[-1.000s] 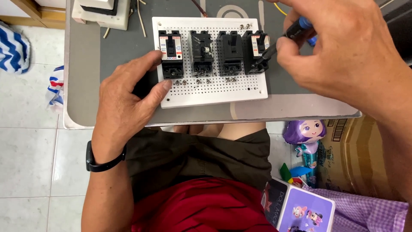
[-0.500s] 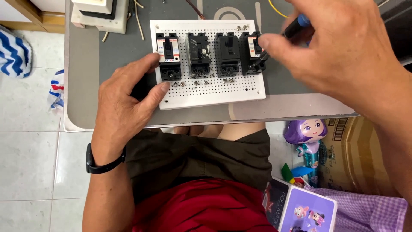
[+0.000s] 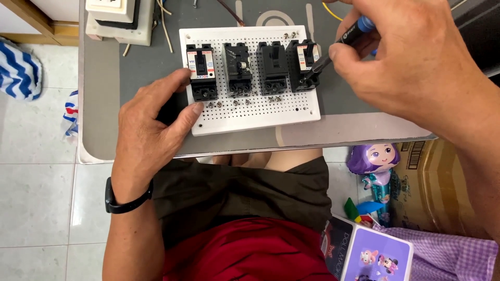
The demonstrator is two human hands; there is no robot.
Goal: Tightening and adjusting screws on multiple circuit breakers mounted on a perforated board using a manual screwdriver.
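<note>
While the left hand [image 3: 148, 122] lies flat and open, pinning the board's [image 3: 250, 112] near-left corner, four breakers [image 3: 200, 70] already sit in a row on it. Farther off, the right hand [image 3: 411, 57] grips a screwdriver [image 3: 338, 47], tip at the rightmost breaker [image 3: 304, 65], apparently not yet fastened.

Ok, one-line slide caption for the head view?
Left hand steadies a white perforated board of four breakers while right hand applies a screwdriver to the rightmost breaker.
</note>
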